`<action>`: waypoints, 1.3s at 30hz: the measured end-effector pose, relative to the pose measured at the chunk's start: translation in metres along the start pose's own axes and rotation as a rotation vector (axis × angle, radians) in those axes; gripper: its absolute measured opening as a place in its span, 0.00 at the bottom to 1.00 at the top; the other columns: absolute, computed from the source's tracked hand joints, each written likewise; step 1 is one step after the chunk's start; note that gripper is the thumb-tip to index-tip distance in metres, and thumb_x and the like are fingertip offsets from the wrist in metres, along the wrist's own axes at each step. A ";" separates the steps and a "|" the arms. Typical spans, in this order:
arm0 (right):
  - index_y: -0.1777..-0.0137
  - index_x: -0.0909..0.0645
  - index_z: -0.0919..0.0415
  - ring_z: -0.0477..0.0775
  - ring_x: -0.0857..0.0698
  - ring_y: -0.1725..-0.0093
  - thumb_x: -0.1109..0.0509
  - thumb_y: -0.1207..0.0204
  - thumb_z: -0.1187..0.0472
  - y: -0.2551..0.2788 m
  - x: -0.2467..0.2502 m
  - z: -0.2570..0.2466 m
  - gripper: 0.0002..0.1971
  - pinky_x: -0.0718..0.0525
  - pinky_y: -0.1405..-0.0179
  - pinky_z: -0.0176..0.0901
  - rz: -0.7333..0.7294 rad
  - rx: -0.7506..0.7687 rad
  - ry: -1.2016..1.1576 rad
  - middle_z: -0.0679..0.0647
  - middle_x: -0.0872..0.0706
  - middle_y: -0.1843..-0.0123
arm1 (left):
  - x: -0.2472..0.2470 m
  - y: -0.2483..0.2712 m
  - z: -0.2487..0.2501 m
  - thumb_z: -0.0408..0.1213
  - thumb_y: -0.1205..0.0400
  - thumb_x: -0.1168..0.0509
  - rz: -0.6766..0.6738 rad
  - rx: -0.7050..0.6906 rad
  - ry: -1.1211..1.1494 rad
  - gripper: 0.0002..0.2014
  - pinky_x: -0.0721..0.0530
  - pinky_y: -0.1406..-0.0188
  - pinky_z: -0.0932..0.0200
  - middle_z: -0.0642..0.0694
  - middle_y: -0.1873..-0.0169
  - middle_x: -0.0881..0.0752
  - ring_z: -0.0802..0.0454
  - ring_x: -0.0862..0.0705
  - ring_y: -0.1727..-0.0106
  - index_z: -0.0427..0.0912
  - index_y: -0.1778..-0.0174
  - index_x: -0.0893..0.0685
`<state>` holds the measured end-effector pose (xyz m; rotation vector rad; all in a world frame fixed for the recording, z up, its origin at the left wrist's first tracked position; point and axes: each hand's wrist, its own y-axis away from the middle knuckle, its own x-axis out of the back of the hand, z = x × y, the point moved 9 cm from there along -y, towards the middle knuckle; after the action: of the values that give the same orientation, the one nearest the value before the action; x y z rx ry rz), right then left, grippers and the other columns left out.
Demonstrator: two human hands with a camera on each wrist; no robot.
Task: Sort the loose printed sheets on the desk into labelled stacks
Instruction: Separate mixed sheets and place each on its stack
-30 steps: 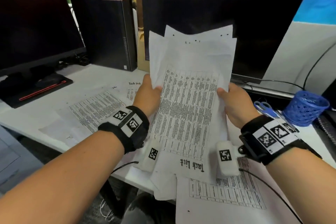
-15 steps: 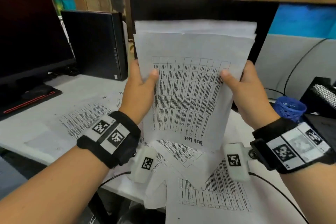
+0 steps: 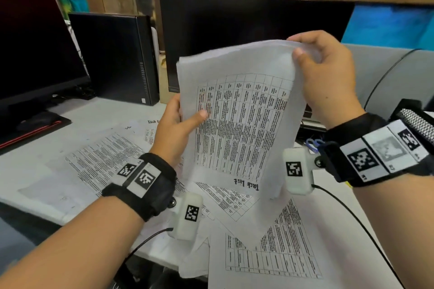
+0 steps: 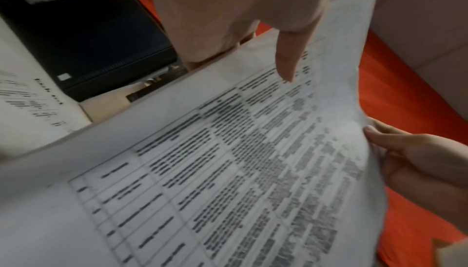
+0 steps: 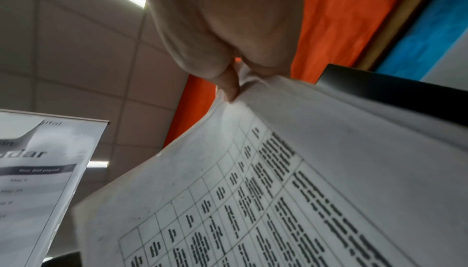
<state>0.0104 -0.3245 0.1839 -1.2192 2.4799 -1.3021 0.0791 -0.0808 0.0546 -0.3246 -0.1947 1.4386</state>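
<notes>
I hold a bundle of printed sheets upright above the desk, its front page a table headed "Task List", upside down to me. My left hand grips the bundle's left edge, thumb across the print. My right hand pinches the top right corner between thumb and fingers, and that corner bends toward me. More printed table sheets lie loose on the white desk, some under the bundle at the near edge.
A black monitor stands at the left, a small black computer case behind the sheets, and a second dark screen behind the bundle. A cable crosses the desk on the right. Blue scissor handles show near my right wrist.
My right hand slid from the bundle's right edge up to its top right corner and pinched it. The bundle tilted, its top leaning right. My left hand kept its grip.
</notes>
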 end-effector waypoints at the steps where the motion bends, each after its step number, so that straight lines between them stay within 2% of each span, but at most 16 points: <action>1: 0.49 0.18 0.47 0.23 0.22 0.54 0.36 0.22 0.64 0.000 0.003 0.002 0.11 0.27 0.54 0.17 0.017 -0.010 -0.035 0.33 0.18 0.54 | 0.000 0.000 -0.005 0.30 0.21 0.32 -0.005 0.015 -0.006 0.20 0.17 0.45 0.64 0.54 0.43 0.13 0.59 0.14 0.41 0.48 0.34 0.23; 3: 0.48 0.18 0.49 0.25 0.21 0.53 0.36 0.22 0.65 0.001 0.006 0.004 0.11 0.22 0.51 0.22 0.052 -0.022 -0.098 0.35 0.18 0.52 | 0.000 -0.001 -0.012 0.32 0.19 0.33 0.009 0.045 -0.025 0.17 0.17 0.46 0.68 0.57 0.45 0.12 0.63 0.14 0.44 0.50 0.35 0.21; 5: 0.40 0.21 0.51 0.34 0.19 0.46 0.35 0.23 0.65 0.004 0.010 0.005 0.14 0.19 0.42 0.34 0.095 -0.011 -0.163 0.42 0.17 0.45 | 0.002 -0.003 -0.015 0.34 0.17 0.35 0.050 0.063 -0.035 0.13 0.19 0.53 0.74 0.61 0.50 0.12 0.69 0.14 0.48 0.52 0.39 0.18; 7: 0.33 0.29 0.52 0.36 0.18 0.45 0.34 0.23 0.66 0.011 0.009 0.013 0.20 0.18 0.44 0.33 0.099 -0.049 -0.282 0.47 0.18 0.41 | 0.002 -0.004 -0.015 0.37 0.16 0.36 0.097 0.067 -0.046 0.09 0.21 0.57 0.75 0.63 0.54 0.12 0.71 0.14 0.52 0.56 0.46 0.18; 10: 0.31 0.30 0.54 0.39 0.14 0.50 0.33 0.20 0.64 0.038 -0.010 0.049 0.19 0.16 0.50 0.34 -0.015 -0.240 -0.332 0.48 0.14 0.46 | 0.004 -0.005 -0.014 0.37 0.16 0.36 0.162 0.058 -0.027 0.08 0.22 0.56 0.72 0.63 0.54 0.13 0.70 0.16 0.52 0.57 0.47 0.19; 13: 0.32 0.25 0.57 0.44 0.15 0.44 0.36 0.18 0.60 0.080 -0.034 0.085 0.15 0.16 0.40 0.45 -0.172 -0.429 -0.204 0.46 0.15 0.42 | 0.004 -0.002 -0.012 0.36 0.16 0.37 0.200 0.053 0.006 0.10 0.20 0.57 0.74 0.62 0.52 0.13 0.70 0.15 0.52 0.53 0.42 0.20; 15: 0.34 0.26 0.54 0.44 0.17 0.43 0.39 0.16 0.60 0.099 -0.042 0.098 0.13 0.19 0.40 0.43 -0.189 -0.470 -0.146 0.42 0.17 0.43 | 0.002 0.001 -0.009 0.36 0.15 0.38 0.232 0.037 -0.007 0.11 0.20 0.51 0.69 0.61 0.49 0.14 0.67 0.16 0.48 0.54 0.40 0.22; 17: 0.38 0.28 0.48 0.36 0.20 0.46 0.42 0.15 0.61 0.107 -0.041 0.097 0.10 0.21 0.44 0.37 -0.132 -0.469 -0.179 0.37 0.19 0.47 | -0.003 0.007 -0.001 0.37 0.14 0.41 0.265 0.002 -0.017 0.10 0.21 0.47 0.63 0.61 0.48 0.16 0.64 0.18 0.47 0.56 0.40 0.25; 20: 0.39 0.32 0.48 0.21 0.22 0.53 0.44 0.14 0.62 0.110 -0.034 0.086 0.09 0.26 0.55 0.17 -0.049 -0.403 -0.219 0.32 0.22 0.48 | -0.013 0.022 0.013 0.37 0.13 0.45 0.277 -0.090 -0.032 0.12 0.22 0.54 0.73 0.58 0.46 0.18 0.71 0.19 0.50 0.51 0.34 0.30; 22: 0.38 0.34 0.51 0.17 0.23 0.57 0.45 0.14 0.65 0.118 -0.035 0.082 0.10 0.28 0.63 0.12 -0.069 -0.396 -0.200 0.33 0.23 0.49 | -0.020 0.034 0.012 0.38 0.13 0.45 0.268 -0.108 -0.058 0.11 0.24 0.62 0.80 0.59 0.48 0.19 0.76 0.19 0.57 0.54 0.36 0.34; 25: 0.38 0.34 0.53 0.33 0.20 0.61 0.45 0.17 0.73 0.137 -0.045 0.096 0.15 0.26 0.73 0.19 -0.179 -0.504 -0.095 0.37 0.23 0.55 | -0.023 0.044 -0.006 0.39 0.13 0.44 0.263 -0.058 -0.097 0.11 0.24 0.61 0.75 0.56 0.48 0.20 0.70 0.20 0.57 0.58 0.38 0.36; 27: 0.37 0.33 0.58 0.46 0.23 0.64 0.47 0.20 0.75 0.147 -0.049 0.111 0.17 0.28 0.77 0.29 -0.225 -0.588 -0.032 0.45 0.25 0.61 | -0.020 0.045 -0.020 0.39 0.13 0.45 0.279 -0.005 -0.128 0.09 0.25 0.64 0.72 0.54 0.52 0.20 0.67 0.22 0.62 0.57 0.40 0.34; 28: 0.36 0.32 0.60 0.48 0.25 0.65 0.48 0.20 0.76 0.150 -0.050 0.118 0.17 0.29 0.77 0.30 -0.235 -0.614 -0.018 0.48 0.25 0.62 | -0.019 0.043 -0.027 0.39 0.12 0.46 0.281 0.029 -0.133 0.08 0.25 0.66 0.72 0.55 0.55 0.20 0.67 0.23 0.64 0.55 0.41 0.33; 33: 0.37 0.31 0.62 0.48 0.23 0.62 0.46 0.20 0.76 0.149 -0.052 0.126 0.16 0.26 0.74 0.27 -0.245 -0.634 0.022 0.56 0.21 0.53 | -0.018 0.036 -0.050 0.42 0.12 0.48 0.260 0.149 -0.168 0.05 0.24 0.59 0.64 0.59 0.56 0.21 0.62 0.22 0.57 0.53 0.41 0.31; 35: 0.36 0.31 0.61 0.46 0.23 0.63 0.46 0.20 0.76 0.147 -0.051 0.127 0.17 0.27 0.72 0.29 -0.245 -0.626 0.017 0.54 0.20 0.53 | -0.017 0.034 -0.056 0.41 0.12 0.47 0.252 0.206 -0.166 0.05 0.25 0.57 0.65 0.59 0.56 0.20 0.63 0.22 0.57 0.53 0.42 0.29; 39: 0.32 0.34 0.63 0.40 0.24 0.62 0.47 0.21 0.78 0.139 -0.035 0.128 0.20 0.27 0.74 0.22 -0.212 -0.612 0.008 0.44 0.23 0.57 | -0.016 0.030 -0.055 0.39 0.13 0.44 0.226 0.227 -0.191 0.05 0.21 0.45 0.55 0.58 0.56 0.18 0.54 0.19 0.51 0.50 0.45 0.23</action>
<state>0.0018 -0.3397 -0.0076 -1.6217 2.9283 -0.5680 0.0669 -0.0995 -0.0062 -0.0230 -0.1504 1.6985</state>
